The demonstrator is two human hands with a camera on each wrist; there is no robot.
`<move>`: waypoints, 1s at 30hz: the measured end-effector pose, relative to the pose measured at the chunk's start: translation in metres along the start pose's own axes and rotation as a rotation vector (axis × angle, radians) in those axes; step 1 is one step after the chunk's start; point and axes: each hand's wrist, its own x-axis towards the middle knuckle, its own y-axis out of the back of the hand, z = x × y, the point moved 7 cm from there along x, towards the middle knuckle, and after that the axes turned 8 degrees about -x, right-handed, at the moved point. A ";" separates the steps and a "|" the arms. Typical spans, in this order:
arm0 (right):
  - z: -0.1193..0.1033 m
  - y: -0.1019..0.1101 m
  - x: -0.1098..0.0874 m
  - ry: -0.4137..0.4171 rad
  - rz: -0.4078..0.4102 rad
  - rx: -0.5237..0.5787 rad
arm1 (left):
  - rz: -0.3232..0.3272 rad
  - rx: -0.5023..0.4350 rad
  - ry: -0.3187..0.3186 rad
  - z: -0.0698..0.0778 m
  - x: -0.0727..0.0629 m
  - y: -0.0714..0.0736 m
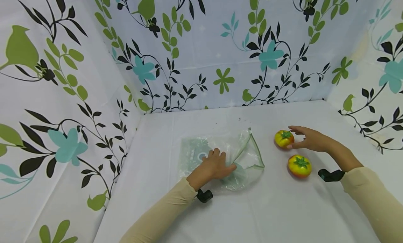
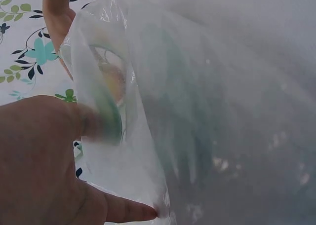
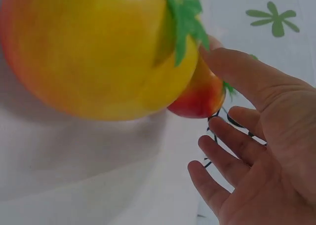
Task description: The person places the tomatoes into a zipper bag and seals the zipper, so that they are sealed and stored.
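The left hand (image 1: 215,166) lies on the bag (image 1: 192,150), its forearm coming from the lower left of the head view. Its fingers point away from the person, a little bent and spread, and the thumb stretches to the right near the bag's mouth. This hand is relaxed and does not close around anything; it only touches the plastic.

The right hand (image 1: 311,140) reaches in from the right, back upward, beside the far tomato (image 1: 284,139). Thumb and fingers stand well apart, with the tomato's right side between their tips. The grip is loose, not closed; whether the skin touches the tomato, I cannot tell.

The near tomato (image 1: 299,166) sits closer to the person, just beside the far one, below the right hand.

The bag's mouth, with a green edge, stands partly raised and faces the tomatoes; a strip of white table (image 1: 267,201) separates them. The table's far edge meets the leaf-patterned cloth (image 1: 195,68), behind both tomatoes and well apart from them. More table surface extends toward the person.
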 end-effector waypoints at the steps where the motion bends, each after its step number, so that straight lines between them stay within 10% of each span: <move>1: 0.003 -0.001 0.001 0.000 -0.007 0.007 | 0.002 0.002 -0.002 0.000 0.000 0.000; 30: 0.029 -0.019 0.009 -0.021 -0.053 0.073 | 0.012 0.016 -0.008 0.000 -0.001 0.000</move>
